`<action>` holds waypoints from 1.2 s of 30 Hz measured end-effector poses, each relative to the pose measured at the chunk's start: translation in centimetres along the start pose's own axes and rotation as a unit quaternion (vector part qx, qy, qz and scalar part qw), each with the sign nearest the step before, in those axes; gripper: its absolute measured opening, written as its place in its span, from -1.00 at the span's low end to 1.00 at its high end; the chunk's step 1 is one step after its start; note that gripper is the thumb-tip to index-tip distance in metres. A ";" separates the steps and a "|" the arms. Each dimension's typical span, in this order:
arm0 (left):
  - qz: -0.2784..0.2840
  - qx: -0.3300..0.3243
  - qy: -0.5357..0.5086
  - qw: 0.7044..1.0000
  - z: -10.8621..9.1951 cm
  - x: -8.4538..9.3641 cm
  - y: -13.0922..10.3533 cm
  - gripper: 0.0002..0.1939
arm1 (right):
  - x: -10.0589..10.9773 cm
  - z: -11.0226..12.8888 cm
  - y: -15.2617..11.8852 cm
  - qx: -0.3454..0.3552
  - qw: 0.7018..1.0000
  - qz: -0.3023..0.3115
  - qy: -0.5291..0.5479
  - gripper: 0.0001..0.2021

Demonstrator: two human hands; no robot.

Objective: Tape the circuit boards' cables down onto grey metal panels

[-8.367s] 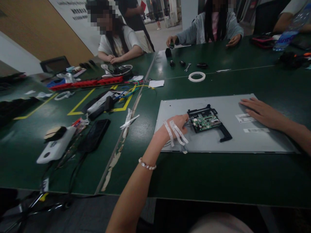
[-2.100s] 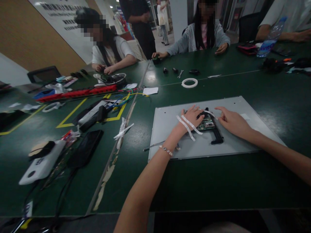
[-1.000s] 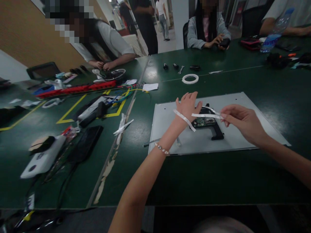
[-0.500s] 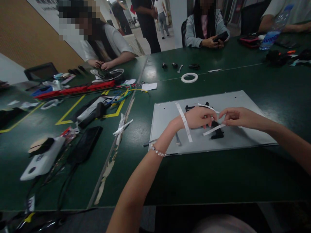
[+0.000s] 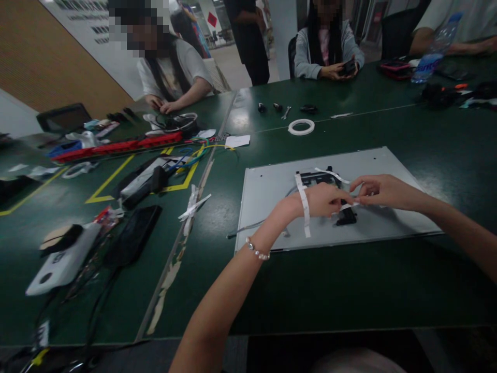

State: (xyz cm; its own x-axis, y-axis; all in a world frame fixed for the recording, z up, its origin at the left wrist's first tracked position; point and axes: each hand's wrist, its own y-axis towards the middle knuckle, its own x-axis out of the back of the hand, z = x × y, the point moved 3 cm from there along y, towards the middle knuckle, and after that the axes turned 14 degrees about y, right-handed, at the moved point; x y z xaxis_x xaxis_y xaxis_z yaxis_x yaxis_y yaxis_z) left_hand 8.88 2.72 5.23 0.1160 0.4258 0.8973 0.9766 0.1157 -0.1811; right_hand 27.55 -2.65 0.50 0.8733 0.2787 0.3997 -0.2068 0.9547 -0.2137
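My right hand [image 5: 375,191] pinches a short strip of white tape [image 5: 348,206] over a black plastic part on a pale grey board [image 5: 267,189]. The fingers of my left hand [image 5: 322,199] are closed at the same strip, their tips meeting those of my right hand. Another white tape strip [image 5: 305,215] hangs across the back of my left hand. Beneath the hands, the black part [image 5: 347,216] is partly hidden. A third white strip [image 5: 330,174] lies over its far side. A grey cable [image 5: 248,227] runs out past the board's left edge.
Beyond the board lie a roll of white tape [image 5: 301,127], a small wrench [image 5: 286,112] and small black items. To the left are a black phone-like slab [image 5: 134,235], a white power bank-like block [image 5: 62,261] and a red power strip [image 5: 116,145]. Other people sit across the table.
My left hand has come down and right, its fingertips meeting my right hand's at the tape strip. The strip on my left hand has shifted with it. My right hand is nearly still.
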 end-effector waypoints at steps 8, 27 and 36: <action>0.019 -0.008 0.007 1.000 0.3 -0.7 0.1 -0.52 | -0.6 1.2 -0.3 0.025 0.989 -0.031 -0.140 -0.53; 0.084 0.019 0.013 0.996 -0.7 -0.9 -0.1 -0.50 | 0.0 0.8 -0.7 0.025 0.913 -0.089 -0.397 -0.43; 0.070 0.084 -0.069 0.992 -1.0 -1.1 -0.6 -0.42 | 1.9 -0.4 -0.5 0.014 0.949 -0.002 -0.314 -0.40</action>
State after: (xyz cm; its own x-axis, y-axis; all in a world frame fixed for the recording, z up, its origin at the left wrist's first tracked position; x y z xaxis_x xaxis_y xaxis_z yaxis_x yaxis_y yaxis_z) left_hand 8.37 1.26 4.79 0.2110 0.5652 0.7976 0.9076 0.1897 -0.3745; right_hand 29.48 -2.61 1.05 0.4410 0.2729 0.8550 -0.2232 0.9561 -0.1900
